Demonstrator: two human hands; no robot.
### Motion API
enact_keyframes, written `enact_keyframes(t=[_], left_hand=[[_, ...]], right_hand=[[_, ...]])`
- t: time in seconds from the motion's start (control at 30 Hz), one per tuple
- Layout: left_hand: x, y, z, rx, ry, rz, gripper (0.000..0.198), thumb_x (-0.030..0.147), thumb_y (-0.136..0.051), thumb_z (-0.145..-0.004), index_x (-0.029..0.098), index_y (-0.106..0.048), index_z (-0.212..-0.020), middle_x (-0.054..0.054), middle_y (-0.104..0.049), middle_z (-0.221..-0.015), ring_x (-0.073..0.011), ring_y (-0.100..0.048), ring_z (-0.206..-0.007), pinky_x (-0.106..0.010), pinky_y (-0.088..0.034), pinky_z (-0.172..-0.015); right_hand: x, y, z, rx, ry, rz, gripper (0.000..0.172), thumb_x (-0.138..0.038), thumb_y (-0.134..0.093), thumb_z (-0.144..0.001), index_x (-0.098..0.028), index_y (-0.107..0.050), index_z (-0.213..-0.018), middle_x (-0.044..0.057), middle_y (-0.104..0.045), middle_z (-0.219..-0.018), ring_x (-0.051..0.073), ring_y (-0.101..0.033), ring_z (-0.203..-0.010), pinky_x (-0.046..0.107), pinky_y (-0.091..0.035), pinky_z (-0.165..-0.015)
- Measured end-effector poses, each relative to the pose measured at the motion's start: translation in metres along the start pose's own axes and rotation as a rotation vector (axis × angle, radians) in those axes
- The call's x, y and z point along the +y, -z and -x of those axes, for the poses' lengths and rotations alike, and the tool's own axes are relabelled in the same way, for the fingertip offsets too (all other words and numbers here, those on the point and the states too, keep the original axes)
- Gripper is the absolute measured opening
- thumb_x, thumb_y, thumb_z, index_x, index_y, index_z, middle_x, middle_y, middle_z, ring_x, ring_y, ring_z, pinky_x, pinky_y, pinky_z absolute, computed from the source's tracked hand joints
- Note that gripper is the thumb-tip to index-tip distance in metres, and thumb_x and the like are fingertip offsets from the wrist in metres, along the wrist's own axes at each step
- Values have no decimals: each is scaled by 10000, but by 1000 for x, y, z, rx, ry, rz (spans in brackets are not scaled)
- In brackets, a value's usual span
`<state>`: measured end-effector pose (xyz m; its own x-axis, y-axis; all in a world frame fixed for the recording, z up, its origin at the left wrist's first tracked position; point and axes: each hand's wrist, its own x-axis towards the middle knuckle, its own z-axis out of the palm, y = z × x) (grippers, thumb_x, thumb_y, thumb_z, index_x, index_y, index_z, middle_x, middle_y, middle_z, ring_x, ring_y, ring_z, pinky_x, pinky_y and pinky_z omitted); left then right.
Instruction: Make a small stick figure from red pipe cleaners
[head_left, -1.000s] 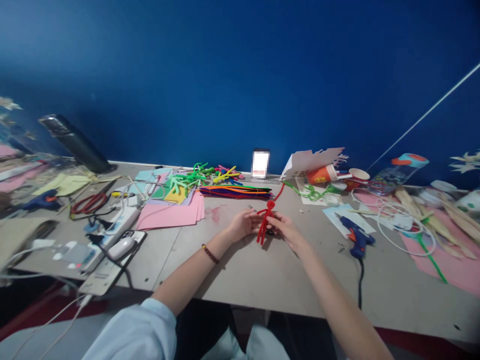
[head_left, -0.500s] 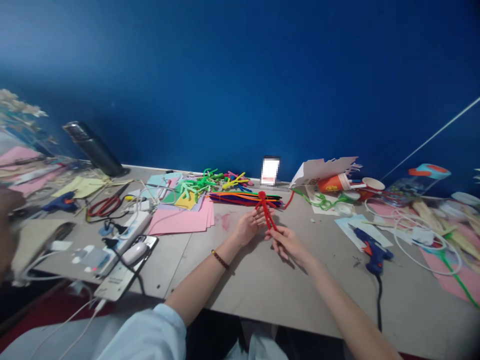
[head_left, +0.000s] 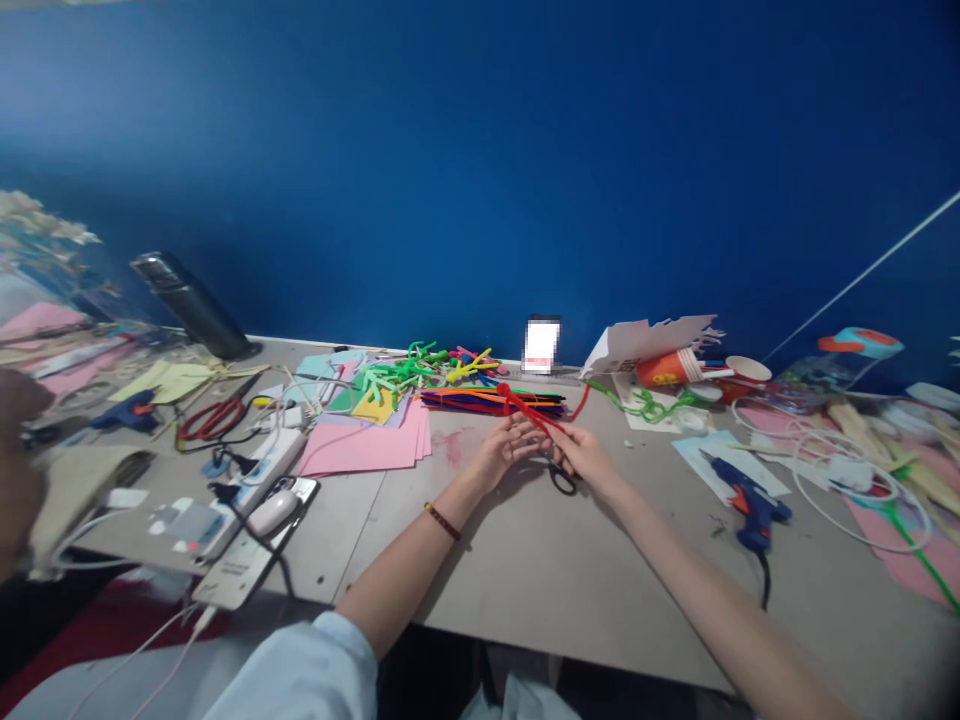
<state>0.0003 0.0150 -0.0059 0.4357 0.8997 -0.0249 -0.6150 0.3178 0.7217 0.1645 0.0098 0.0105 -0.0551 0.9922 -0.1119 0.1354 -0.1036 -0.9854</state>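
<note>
Noted: since the prior frame my red pipe-cleaner figure (head_left: 529, 408) has swung from upright to nearly level, head leftward; my right hand (head_left: 583, 458) pinches its lower end; my left hand (head_left: 504, 452) sits open just beneath, fingers apart; black scissors (head_left: 561, 480) now show below; bare tabletop (head_left: 525, 570) lies open toward me.

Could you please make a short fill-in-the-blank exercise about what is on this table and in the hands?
1. The right hand holds a ____ pipe-cleaner figure.
2. The scissors lying on the table below the hands have ____ handles.
3. The body of the hot glue gun is mostly ____.
4. The bracelet is on the person's ____ wrist.

Missing words: red, black, blue, left.
</note>
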Motion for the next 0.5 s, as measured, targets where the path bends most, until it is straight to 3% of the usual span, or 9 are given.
enact_keyframes(t=[0.17, 0.27, 0.33, 0.5], left_hand=[[-1, -3, 2, -29, 53, -41, 385, 209, -617, -720, 157, -597, -1101, -103, -648, -1082, -191, -643, -910, -316, -483, -817], [-2, -1, 2, -47, 94, -77, 339, 226, -613, -730, 142, -617, -1058, -100, -663, -987, -179, -647, -848, -303, -478, -787], [-4, 2, 1, -79, 119, -104, 333, 243, -609, -742, 136, -623, -1057, -108, -662, -985, -176, -643, -835, -300, -471, -784], [-8, 9, 0, -155, 169, -140, 361, 286, -598, -751, 117, -622, -1069, -140, -673, -971, -194, -640, -831, -327, -458, -800]], right_hand=[[-16, -1, -57, 13, 128, 68, 426, -587, -573, -736, -170, -658, -751, 8, -612, -597, 94, -457, -438, 222, -342, -410], [-27, -5, -92, 29, 250, 328, 375, -487, -527, -817, -167, -648, -664, 37, -673, -690, 135, -565, -606, 236, -421, -576], [-32, -9, -110, -9, 279, 508, 350, -395, -465, -881, -163, -665, -712, 48, -705, -773, 148, -603, -693, 234, -425, -649], [-39, -23, -136, -55, 280, 735, 273, -266, -484, -886, -148, -681, -738, 74, -715, -804, 164, -602, -718, 235, -395, -645]])
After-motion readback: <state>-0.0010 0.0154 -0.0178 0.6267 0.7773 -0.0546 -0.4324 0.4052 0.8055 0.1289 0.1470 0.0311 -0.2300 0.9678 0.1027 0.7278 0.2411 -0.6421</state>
